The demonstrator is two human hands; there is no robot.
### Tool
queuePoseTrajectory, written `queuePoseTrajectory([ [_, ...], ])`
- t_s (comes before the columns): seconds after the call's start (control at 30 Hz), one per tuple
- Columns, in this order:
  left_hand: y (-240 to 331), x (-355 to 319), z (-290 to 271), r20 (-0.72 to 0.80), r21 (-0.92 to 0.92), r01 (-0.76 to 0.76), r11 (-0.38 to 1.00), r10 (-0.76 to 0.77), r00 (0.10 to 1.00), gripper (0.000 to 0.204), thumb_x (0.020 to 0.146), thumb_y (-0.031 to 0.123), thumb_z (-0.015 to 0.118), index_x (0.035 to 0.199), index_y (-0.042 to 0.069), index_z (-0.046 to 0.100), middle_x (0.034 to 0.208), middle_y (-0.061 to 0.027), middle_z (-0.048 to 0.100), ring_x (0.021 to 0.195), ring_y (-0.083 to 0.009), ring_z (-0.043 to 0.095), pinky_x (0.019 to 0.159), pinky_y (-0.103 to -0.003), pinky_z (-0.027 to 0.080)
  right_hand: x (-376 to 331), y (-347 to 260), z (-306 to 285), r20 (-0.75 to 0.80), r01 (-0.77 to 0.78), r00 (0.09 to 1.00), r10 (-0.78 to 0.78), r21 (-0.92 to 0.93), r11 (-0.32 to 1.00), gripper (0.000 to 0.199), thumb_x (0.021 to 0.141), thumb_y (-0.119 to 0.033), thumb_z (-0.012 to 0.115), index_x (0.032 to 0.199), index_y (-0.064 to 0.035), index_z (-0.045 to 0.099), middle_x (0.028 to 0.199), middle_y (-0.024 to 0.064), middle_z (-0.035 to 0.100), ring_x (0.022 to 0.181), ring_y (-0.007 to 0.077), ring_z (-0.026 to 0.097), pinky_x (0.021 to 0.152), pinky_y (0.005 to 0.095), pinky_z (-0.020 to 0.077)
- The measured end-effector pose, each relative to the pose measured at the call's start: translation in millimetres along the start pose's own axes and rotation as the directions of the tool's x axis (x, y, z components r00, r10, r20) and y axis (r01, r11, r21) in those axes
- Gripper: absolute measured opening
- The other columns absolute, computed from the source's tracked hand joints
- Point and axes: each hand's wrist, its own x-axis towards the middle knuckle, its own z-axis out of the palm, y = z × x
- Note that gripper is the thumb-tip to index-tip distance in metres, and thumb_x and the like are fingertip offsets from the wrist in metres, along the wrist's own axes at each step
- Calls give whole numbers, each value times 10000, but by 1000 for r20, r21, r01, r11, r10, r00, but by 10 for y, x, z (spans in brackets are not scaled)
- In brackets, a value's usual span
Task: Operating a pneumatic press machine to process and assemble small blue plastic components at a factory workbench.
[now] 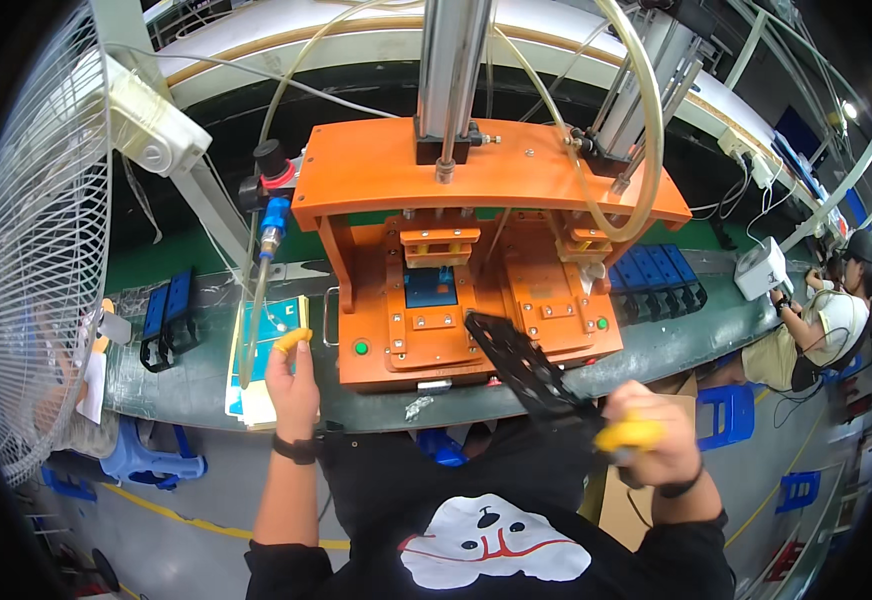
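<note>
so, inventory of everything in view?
slotted frame: 1, black, in right grip
press: 1, orange, mid-bench
pneumatic cylinders: 2, silver, above press
blue-topped frames: several, black, bench, both sides of press
sheets: several, blue and yellow, beside left grip
air regulator: 1, black and red, left of press
fan: 1, white, far left
stools: several, blue, floor
workbench: 1, green, under press
co-worker: 1, white top, far right
left grip: 1, yellow at fingertips, beside sheets
right grip: 1, yellow at fingers, blurred

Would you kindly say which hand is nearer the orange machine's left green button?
Left. The left hand is just left of the button; the right hand is well to its right, holding the black frame.
</note>
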Motion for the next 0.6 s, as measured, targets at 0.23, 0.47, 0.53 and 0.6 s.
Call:
queuePoseTrajectory([
  [0.23,-273,-76,-530,231,784,-255,566,115,966,371,778,177,829,1058,-1,664,1097,-209,648,1038,-430,620,902,-480,503,829,604,917,138,277,961,-241,-420,864,325,734,-35,691,1057,-68,697,697,28,478,690,231,537,748,359,414],
  [0.47,-232,-75,-490,217,780,-244,577,117,969,425,736,216,875,1040,6,665,1029,-179,672,973,-411,649,832,-493,527,1147,828,1255,186,175,978,-98,-465,868,183,841,-109,702,1012,-56,668,857,82,604,895,287,608,832,410,456],
  [0.53,-271,-66,-488,199,808,-275,521,198,960,377,752,195,860,1015,10,663,983,-169,670,937,-401,650,802,-486,526,1211,740,1279,19,101,994,-107,-519,849,337,858,-190,734,1144,-35,646,1029,158,645,1040,354,607,947,434,460],
  [0.6,-306,-35,-498,185,813,-246,528,167,969,353,762,186,851,1007,15,663,987,-170,668,941,-397,648,796,-484,524,1209,724,1279,43,84,996,-72,-562,823,523,840,-270,766,1251,8,599,1132,229,643,1105,424,596,1029,469,442],
])
